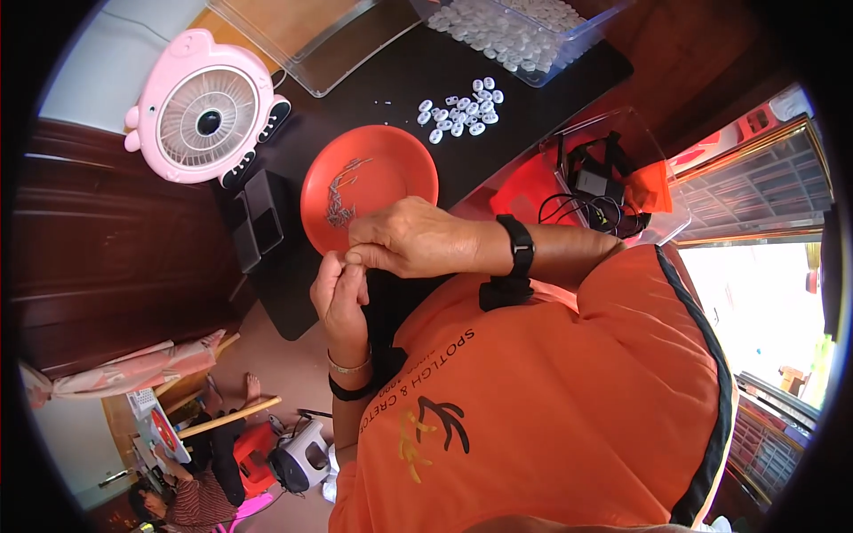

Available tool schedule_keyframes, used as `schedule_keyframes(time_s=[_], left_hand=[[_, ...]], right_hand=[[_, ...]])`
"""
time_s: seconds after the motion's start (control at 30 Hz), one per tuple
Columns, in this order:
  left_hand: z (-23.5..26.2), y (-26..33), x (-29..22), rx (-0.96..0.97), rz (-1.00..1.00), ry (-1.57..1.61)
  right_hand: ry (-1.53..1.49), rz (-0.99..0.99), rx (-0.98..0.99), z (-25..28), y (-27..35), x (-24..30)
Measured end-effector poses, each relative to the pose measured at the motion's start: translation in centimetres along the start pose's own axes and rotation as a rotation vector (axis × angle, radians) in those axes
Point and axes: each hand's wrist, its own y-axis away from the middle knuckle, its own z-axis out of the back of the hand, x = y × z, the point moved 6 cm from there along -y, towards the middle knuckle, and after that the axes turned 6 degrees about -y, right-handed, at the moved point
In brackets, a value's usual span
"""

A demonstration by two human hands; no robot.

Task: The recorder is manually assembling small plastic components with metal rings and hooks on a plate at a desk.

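Observation:
My left hand (pixel 341 300) and my right hand (pixel 407 238) meet fingertip to fingertip at the near edge of an orange-red plastic bowl (pixel 404 164). Both are closed in a pinch, and the fingers hide whatever lies between them. Inside the bowl is a loose heap of thin grey metal pieces (pixel 338 211), too small to name surely. Beyond it on the dark table (pixel 355 107) lies a scattered group of small white oval plastic pieces (pixel 464 115) with holes in them.
A clear bin (pixel 569 49) holds many more white pieces. A pink animal-shaped fan (pixel 209 115) and a dark phone-like device (pixel 263 213) stand at the table's left. Right of the table, a clear box (pixel 613 191) holds black cables. Another person (pixel 200 497) sits at lower left.

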Motion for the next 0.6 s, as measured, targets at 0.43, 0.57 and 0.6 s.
schedule_keyframes(time_s=[0.43, 0.57, 0.6], left_hand=[[2.8, 1.9, 2.1, -0.051, 0.097, 0.198], [3.3, 2.3, 2.4, -0.068, 0.114, 0.253], [3.3, 2.4, 2.3, -0.067, 0.113, 0.259]], right_hand=[[0.945, -0.224, 0.027, 16.0, -2.8, -10.1], [1.002, -0.311, 0.178, 16.1, -3.4, -12.1], [1.003, -0.368, 0.228, 16.0, -3.4, -12.6]])
